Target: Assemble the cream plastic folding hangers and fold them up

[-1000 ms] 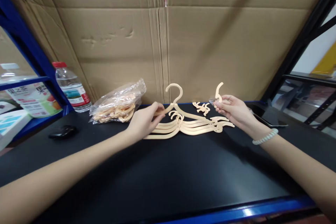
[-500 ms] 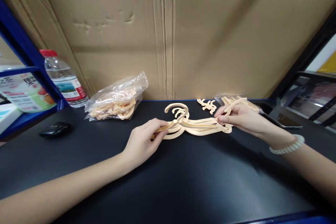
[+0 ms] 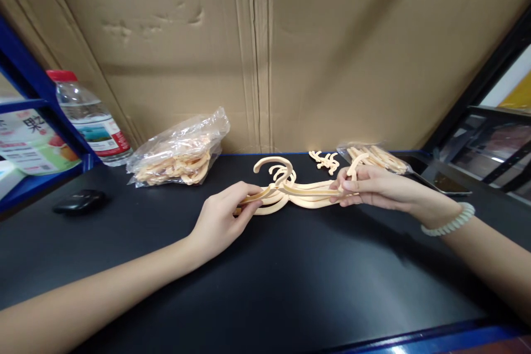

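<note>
A cream-coloured clothes hanger (image 3: 313,192) is raised slightly above the black table, its hook (image 3: 275,161) turned up and leftward. My left hand (image 3: 226,211) pinches the hanger's left arm between thumb and fingers. At the hanger's right end, my right hand (image 3: 375,188) is closed on a small curved hook piece (image 3: 357,163) that sticks up past the fingers; the spot where it meets the hanger is hidden by the fingertips. Underneath lie several similar hangers (image 3: 269,209), stacked with their hooks pointing the same way.
Several small hook pieces (image 3: 324,161) lie loose near the cardboard wall (image 3: 174,83). Left of the hangers rests a clear bag of cream parts (image 3: 178,157), with another bag (image 3: 377,157) and a phone (image 3: 446,181) behind my right hand. A mouse (image 3: 81,202) and water bottle (image 3: 93,121) stand far left.
My right hand has turned, and its fingers now wrap further around the hanger's right end, with the hook piece standing more upright. My left hand keeps its hold. The view has shifted slightly.
</note>
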`<state>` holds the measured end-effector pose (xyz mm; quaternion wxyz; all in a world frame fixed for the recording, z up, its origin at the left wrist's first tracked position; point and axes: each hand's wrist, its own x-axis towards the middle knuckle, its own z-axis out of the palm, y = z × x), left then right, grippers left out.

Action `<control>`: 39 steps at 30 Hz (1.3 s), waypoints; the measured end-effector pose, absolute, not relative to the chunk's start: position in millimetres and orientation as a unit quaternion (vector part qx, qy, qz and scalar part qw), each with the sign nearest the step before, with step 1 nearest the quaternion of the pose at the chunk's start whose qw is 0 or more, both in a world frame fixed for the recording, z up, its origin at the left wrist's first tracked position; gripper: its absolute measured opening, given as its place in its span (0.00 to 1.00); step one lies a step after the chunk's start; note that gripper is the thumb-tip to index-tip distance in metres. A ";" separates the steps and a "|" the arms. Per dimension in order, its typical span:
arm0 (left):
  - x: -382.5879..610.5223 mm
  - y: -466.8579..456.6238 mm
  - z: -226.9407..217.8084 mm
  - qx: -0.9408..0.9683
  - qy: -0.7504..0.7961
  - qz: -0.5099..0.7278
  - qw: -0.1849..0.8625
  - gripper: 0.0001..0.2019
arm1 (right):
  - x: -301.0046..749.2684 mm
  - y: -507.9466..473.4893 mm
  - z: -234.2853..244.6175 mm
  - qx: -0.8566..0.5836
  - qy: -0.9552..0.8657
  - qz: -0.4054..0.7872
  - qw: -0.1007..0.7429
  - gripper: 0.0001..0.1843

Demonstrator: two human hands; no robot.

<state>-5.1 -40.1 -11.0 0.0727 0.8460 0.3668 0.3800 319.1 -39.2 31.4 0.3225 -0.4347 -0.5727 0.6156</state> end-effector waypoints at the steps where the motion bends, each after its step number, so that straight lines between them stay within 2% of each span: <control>1: -5.0 -40.3 -10.9 0.846 0.365 0.382 0.074 0.07 | 320.2 -38.7 30.5 -0.431 -0.573 0.620 0.318 0.15; 8: -4.3 -41.4 -9.5 0.846 0.357 0.388 0.082 0.07 | 322.4 -36.5 28.9 -0.412 -0.586 0.637 0.286 0.14; 27: -4.5 -41.0 -10.2 0.844 0.357 0.392 0.076 0.08 | 326.7 -32.6 25.4 -0.417 -0.548 0.668 0.282 0.13; 39: -5.1 -42.9 -8.3 0.847 0.359 0.389 0.061 0.07 | 314.5 -38.2 24.9 -0.450 -0.544 0.624 0.336 0.16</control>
